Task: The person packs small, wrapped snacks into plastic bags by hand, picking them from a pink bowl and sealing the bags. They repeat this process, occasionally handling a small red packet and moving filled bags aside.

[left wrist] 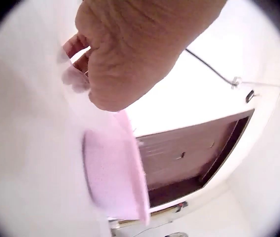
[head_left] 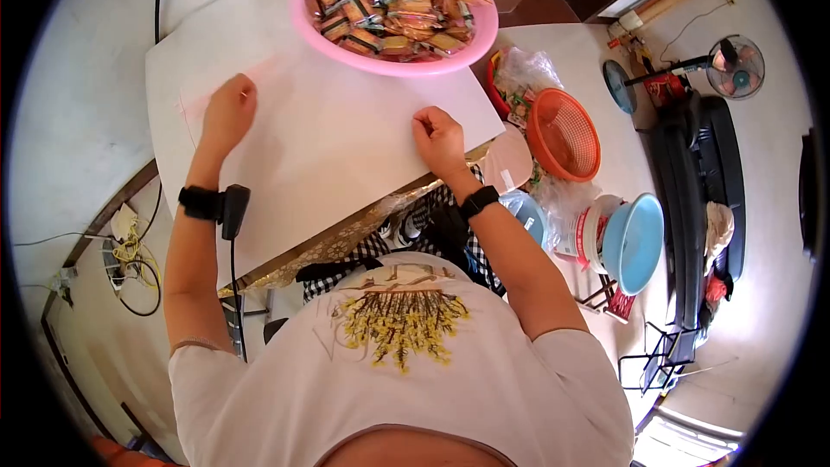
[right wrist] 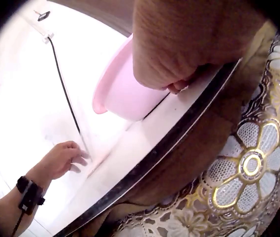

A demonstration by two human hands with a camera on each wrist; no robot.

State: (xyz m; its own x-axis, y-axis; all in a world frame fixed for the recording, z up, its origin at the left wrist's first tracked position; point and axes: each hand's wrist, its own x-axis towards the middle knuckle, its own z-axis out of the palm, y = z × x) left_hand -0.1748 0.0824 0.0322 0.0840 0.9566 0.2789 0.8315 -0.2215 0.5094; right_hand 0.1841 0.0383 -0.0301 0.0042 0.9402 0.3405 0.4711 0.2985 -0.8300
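My left hand is low over the left part of the white tabletop, fingers loosely bent. In the left wrist view its fingertips come right down at the white surface. A faint, pink-tinged see-through sheet lies flat beside and under this hand. Near the table's front edge is my right hand, its fingers loosely curled with nothing visible in them. Beyond both hands stands a pink basin, heaped with small wrapped snack packets. In the right wrist view the right palm is hidden.
Right of the table stand an orange mesh basket, clear plastic bags and a light blue basin. A patterned cloth hangs below the table edge. Farther right are a black sofa and a fan.
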